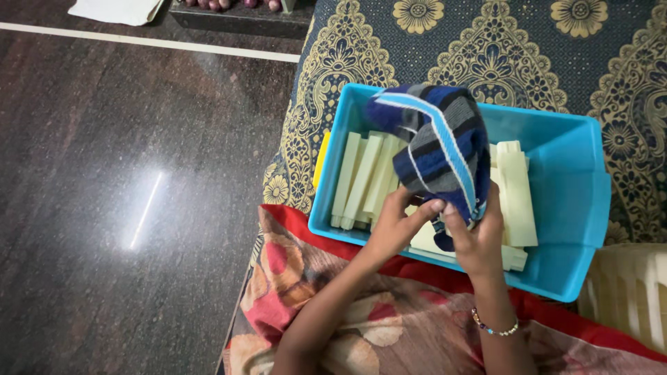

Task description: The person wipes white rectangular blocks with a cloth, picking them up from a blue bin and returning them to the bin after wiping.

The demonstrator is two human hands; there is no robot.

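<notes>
Seen from above, a person's left hand [394, 226] and right hand [478, 239] both pinch the lower hem of a striped knit cap [434, 149] – blue, grey and navy – held just over a bright blue plastic bin [570, 208] of pale cream plastic strips [365, 177], near the bin's front edge. The cap droops, so it looks soft, light and stretchy – best gripped at its rim with fingertips, as both hands do here

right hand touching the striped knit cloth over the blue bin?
Touching. The head view shows the right hand with its fingers pinching the lower edge of the striped knit cloth, held above the blue bin.
</notes>
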